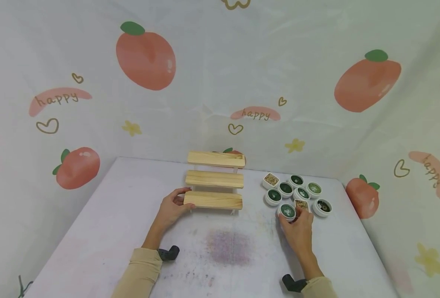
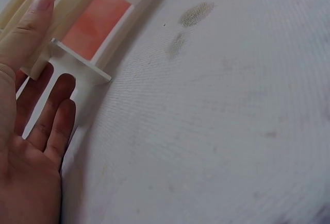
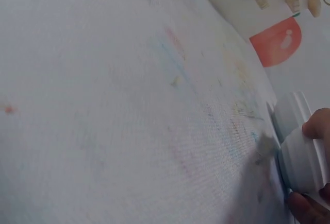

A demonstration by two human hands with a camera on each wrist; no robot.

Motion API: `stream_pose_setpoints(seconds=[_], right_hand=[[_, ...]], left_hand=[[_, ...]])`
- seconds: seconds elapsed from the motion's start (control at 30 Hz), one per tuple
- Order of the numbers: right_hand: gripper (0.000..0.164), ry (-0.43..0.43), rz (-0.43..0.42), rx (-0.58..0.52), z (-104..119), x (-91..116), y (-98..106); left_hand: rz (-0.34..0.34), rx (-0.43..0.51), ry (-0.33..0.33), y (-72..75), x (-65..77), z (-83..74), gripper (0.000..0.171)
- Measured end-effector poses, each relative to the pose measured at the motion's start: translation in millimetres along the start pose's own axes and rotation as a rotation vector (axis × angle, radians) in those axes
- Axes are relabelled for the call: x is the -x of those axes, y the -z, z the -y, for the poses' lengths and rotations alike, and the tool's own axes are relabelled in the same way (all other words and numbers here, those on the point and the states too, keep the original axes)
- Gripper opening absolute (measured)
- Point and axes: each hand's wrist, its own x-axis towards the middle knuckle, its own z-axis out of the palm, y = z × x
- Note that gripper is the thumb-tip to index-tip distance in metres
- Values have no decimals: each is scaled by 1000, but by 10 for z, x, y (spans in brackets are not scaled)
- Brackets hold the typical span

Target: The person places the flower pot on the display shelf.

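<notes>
A three-tier stand with pale wooden boards [image 1: 214,179] and white supports is at the middle of the table. My left hand [image 1: 170,210] grips the left end of its lowest board [image 1: 214,200], thumb on top; the left wrist view shows the fingers [image 2: 61,126] lower down beside a white support [image 2: 85,64]. At the right, my right hand [image 1: 298,229] pinches a round white pot [image 1: 288,211] with a green top between thumb and fingers. A square pot [image 1: 302,204] with a speckled tan top is right behind those fingers, partly hidden.
Several more white pots are grouped behind the right hand: round ones with green tops, such as this one [image 1: 314,189], a dark-topped one [image 1: 322,206] at the right, and a square speckled one [image 1: 271,180]. A fruit-printed cloth [image 1: 205,82] hangs behind the white table [image 1: 138,186].
</notes>
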Motion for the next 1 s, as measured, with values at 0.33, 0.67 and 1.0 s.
stream_pose_setpoints(seconds=[0.33,0.67,1.0], right_hand=[[64,49,-12,-74,29,52,-12],[61,137,55,-215,302,16,64],[62,253,108,-292,650,-28,11]], left_hand=[[-13,24,16,-4,-13,20,68],[-2,21,26,-2,17,-29,68],[-12,48,1,-3,12,35,68]])
